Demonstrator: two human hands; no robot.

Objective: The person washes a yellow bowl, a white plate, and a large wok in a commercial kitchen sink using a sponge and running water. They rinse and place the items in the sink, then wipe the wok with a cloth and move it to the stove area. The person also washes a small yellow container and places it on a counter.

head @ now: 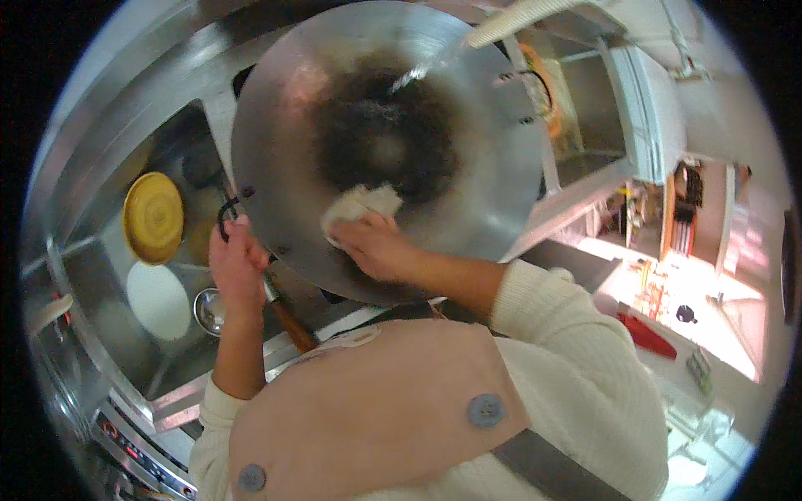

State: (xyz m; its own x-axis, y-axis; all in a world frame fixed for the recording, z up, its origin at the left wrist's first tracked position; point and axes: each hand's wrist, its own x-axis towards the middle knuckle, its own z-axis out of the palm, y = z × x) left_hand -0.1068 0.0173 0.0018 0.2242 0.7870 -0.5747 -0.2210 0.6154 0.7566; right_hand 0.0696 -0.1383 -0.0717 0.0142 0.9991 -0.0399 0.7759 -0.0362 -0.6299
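A large metal wok point(501, 163) lies before me, its middle dark and its rim grey. My left hand point(237, 269) grips the wok's black loop handle point(224, 216) at the left rim. In my right hand point(382, 247) is a bunched off-white cloth point(360, 203), pressed against the near inner wall of the wok, just below the dark patch. Water point(416, 72) runs into the wok from a pale ribbed hose point(520, 22) at the upper right. Beside my left wrist a wooden-handled utensil point(291, 322) slants under the wok; its far end is hidden.
Left of the wok, a steel sink point(119, 300) holds a yellow plate point(153, 219), a white oval plate point(158, 300) and a round metal vessel point(210, 311). Another steel basin point(592, 125) with an orange-rimmed item lies right. A control panel point(141, 454) sits lower left.
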